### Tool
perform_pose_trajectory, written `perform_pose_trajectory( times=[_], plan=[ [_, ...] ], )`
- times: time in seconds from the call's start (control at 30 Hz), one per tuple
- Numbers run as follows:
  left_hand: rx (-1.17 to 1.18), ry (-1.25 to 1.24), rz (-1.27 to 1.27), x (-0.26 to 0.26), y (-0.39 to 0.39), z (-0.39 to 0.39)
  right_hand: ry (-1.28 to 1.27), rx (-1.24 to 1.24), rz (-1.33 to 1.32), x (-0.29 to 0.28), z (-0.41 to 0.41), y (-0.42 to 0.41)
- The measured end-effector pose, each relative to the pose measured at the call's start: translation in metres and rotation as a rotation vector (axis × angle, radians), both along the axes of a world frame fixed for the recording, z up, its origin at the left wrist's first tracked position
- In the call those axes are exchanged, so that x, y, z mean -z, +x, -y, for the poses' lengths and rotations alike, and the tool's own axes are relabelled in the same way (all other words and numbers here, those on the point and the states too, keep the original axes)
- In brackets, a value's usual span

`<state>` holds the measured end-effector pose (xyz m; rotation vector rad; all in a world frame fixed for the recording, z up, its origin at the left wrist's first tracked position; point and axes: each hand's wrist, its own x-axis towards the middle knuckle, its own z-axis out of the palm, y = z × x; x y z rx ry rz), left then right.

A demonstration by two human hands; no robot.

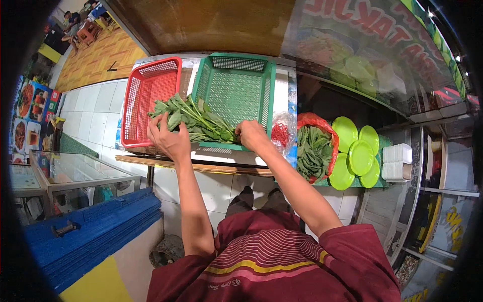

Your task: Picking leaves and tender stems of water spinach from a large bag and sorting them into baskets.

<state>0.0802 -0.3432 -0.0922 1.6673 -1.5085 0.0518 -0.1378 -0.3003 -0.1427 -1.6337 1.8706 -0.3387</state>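
Observation:
A bunch of leafy greens (203, 119) lies across the near end of a green plastic basket (272, 87) and reaches toward a red plastic basket (124, 113). My left hand (171, 137) grips its left end, with leaves between the thumb and fingers. At the right end of the bunch, over the green basket's near rim, my right hand (252, 135) has its fingers curled in and pinches the greens. The fingertips of that hand are partly hidden. Inside the red basket, the mesh floor shows.
Right of the green basket sits a clear plastic bag of red rubber bands (280, 134). Beyond it are a red plastic bag (334, 132) of loose leaves (314, 153), several lime-green plates (360, 157) and stacked white foam boxes (397, 157). A glass display case (90, 170) stands left. Far off, a person (72, 22) sits.

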Motion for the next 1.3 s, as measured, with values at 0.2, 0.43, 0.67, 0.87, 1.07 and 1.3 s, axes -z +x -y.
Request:
perform_pose_trajectory(
  times=[0.2,0.43,0.67,0.87,1.07,1.3],
  plan=[
    [0.083,0.042,0.233,-0.014,-0.040,-0.031,-0.086,-0.016,0.058,0.000,-0.007,-0.002],
    [0.200,0.081,0.264,-0.022,-0.102,-0.062,-0.340,0.069,0.281,-0.031,-0.030,-0.030],
    [0.422,0.085,0.185,-0.015,-0.190,-0.092,-0.527,0.226,0.311,-0.040,-0.075,-0.099],
    [0.718,0.053,0.082,-0.002,-0.283,-0.129,-0.484,0.430,0.293,-0.028,-0.127,-0.183],
    [0.853,0.073,0.078,0.027,-0.363,-0.163,-0.436,0.621,0.239,-0.001,-0.181,-0.256],
    [0.993,0.314,0.065,0.079,-0.427,-0.197,-0.324,0.837,0.225,0.035,-0.234,-0.316]
  ],
)
